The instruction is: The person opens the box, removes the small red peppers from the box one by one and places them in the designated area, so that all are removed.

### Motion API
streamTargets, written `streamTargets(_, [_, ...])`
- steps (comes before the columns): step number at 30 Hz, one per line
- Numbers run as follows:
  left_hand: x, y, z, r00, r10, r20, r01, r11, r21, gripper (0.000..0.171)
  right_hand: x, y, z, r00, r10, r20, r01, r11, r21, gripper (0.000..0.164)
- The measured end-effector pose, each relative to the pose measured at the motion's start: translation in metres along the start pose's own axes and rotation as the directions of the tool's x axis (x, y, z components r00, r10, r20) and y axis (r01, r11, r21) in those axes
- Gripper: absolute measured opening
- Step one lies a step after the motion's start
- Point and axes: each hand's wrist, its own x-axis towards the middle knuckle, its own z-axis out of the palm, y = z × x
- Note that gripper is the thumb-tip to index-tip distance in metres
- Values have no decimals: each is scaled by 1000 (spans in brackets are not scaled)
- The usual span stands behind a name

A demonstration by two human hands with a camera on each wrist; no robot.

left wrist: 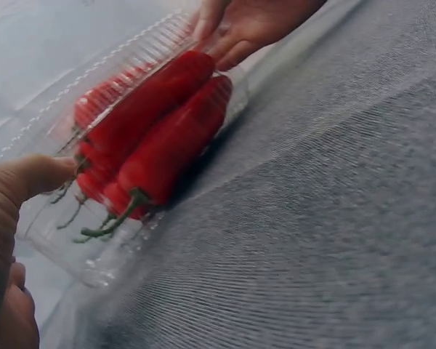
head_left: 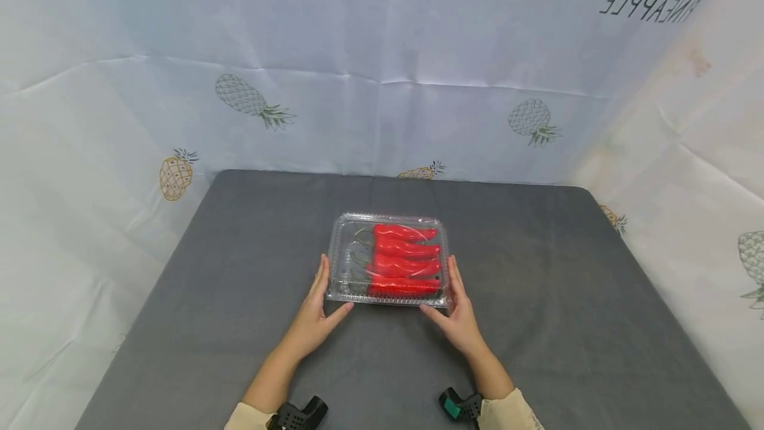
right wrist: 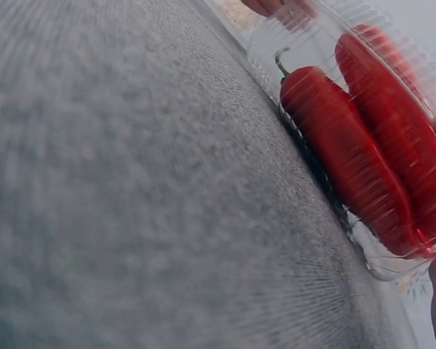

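Note:
A clear plastic lidded container [head_left: 351, 254] sits between both hands near the middle of the grey table. Several red chili peppers [head_left: 406, 266] lie side by side inside it, their green stems toward the left. My left hand [head_left: 312, 324] grips the container's left side, thumb at the front left corner and fingers along the edge. On the opposite side, my right hand [head_left: 462, 324] holds it the same way, with its thumb at the front right corner. In the left wrist view, the left thumb [left wrist: 47, 174] is against the ridged lid. Part of the right hand is cut off in the right wrist view.
Grey cloth covers the table [head_left: 567, 337], which reaches back to a white curtain [head_left: 382, 118] printed with pineapples. More of this fabric hangs at the left and right. Dark devices are strapped on both wrists, below cream sleeves [head_left: 510, 411].

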Motion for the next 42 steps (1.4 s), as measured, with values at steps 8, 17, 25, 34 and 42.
streamTargets(8, [-2, -3, 6, 999, 19, -31, -21, 999, -42, 91, -2, 2, -1, 1000, -3, 0, 3, 995, 99, 90])
streamTargets(17, [-5, -4, 7, 999, 18, -28, -20, 998, -58, 92, -3, 4, 1, 1000, 2, 8, -3, 990, 143, 88])
streamTargets(25, [-4, -2, 7, 999, -5, -34, 3, 998, -61, 90, -2, 4, 1, 1000, 16, 8, -17, 991, 134, 89])
streamTargets(34, [-6, 29, 5, 997, -30, -77, 23, 996, -88, 86, -2, 3, -1, 999, -17, 27, 12, 983, 181, 87])
streamTargets(42, [-5, 37, 2, 996, 8, -90, -15, 997, -79, 88, -1, 3, -1, 999, -16, 40, 8, 983, 184, 88])
